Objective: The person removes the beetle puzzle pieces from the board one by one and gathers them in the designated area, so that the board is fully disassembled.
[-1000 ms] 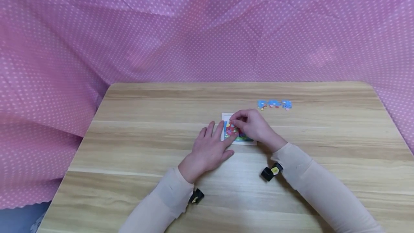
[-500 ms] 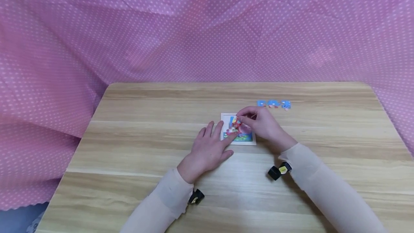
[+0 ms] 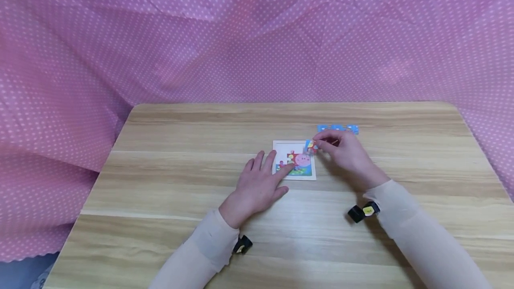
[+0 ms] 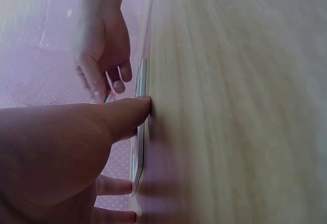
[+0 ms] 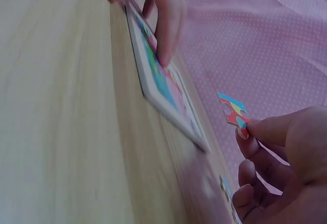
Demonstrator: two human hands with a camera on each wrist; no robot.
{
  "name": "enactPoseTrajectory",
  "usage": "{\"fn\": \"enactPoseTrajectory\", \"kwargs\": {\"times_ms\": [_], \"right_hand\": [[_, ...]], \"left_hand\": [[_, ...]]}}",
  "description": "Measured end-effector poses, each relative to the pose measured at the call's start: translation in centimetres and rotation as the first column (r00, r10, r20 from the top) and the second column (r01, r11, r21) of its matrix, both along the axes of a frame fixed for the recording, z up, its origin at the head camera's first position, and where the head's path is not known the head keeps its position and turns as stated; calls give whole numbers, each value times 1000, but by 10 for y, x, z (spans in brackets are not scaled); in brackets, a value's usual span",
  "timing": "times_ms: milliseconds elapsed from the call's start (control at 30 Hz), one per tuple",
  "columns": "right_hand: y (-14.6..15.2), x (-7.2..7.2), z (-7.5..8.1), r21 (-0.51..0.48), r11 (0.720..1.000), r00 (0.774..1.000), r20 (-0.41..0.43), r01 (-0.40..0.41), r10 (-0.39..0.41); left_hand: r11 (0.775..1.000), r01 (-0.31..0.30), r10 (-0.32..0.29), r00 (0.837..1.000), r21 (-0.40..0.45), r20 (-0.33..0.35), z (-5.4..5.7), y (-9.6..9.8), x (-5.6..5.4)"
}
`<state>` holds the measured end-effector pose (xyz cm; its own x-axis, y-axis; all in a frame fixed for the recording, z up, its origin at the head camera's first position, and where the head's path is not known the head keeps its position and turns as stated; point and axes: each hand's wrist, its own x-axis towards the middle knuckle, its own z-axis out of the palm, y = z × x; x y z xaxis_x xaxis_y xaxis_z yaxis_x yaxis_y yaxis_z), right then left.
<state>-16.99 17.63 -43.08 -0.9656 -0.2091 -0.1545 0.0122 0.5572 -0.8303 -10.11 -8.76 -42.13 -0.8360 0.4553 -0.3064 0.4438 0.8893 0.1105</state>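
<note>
A small square jigsaw puzzle tray (image 3: 283, 142) with a white border lies on the table. Assembled pieces in its lower part show a pink cartoon face over blue and green. My left hand (image 3: 257, 186) is spread flat, its index finger on the picture and other fingertips at the tray's left edge. Between thumb and index finger, my right hand (image 3: 351, 158) pinches a blue, red and yellow puzzle piece (image 5: 234, 112). In the right wrist view this piece is raised off the tray, and in the head view it appears over the tray's upper right corner.
Several blue puzzle pieces (image 3: 336, 127) lie in a row behind my right hand, partly covered by it. A wooden table (image 3: 192, 146) carries everything. Pink dotted cloth (image 3: 257, 48) hangs behind the table and along its sides.
My right hand has carried the puzzle piece rightward, from the tray's left part to its upper right corner, uncovering more of the picture. My left hand has stayed in place.
</note>
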Motion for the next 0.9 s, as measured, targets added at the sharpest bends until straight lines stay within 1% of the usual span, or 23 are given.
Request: {"fn": "enactPoseTrajectory", "kwargs": {"times_ms": [233,367,500,700,900], "right_hand": [[18,-4,-9,8,1000,998,-55,12,-11],[24,-6,-11,47,999,999,-37,23,-21],[25,-8,-12,76,997,999,-32,21,-19],[24,-11,-16,142,990,998,-68,24,-15],[22,-12,-17,168,985,994,-107,40,-22]], "left_hand": [[1000,6,-5,1000,15,-18,1,-1,2],[1000,3,-3,1000,20,-21,1,-1,3],[1000,4,-3,1000,21,-28,1,-1,3],[1000,5,-4,1000,24,-27,2,-1,3],[1000,6,-6,1000,18,-24,1,-1,2]]}}
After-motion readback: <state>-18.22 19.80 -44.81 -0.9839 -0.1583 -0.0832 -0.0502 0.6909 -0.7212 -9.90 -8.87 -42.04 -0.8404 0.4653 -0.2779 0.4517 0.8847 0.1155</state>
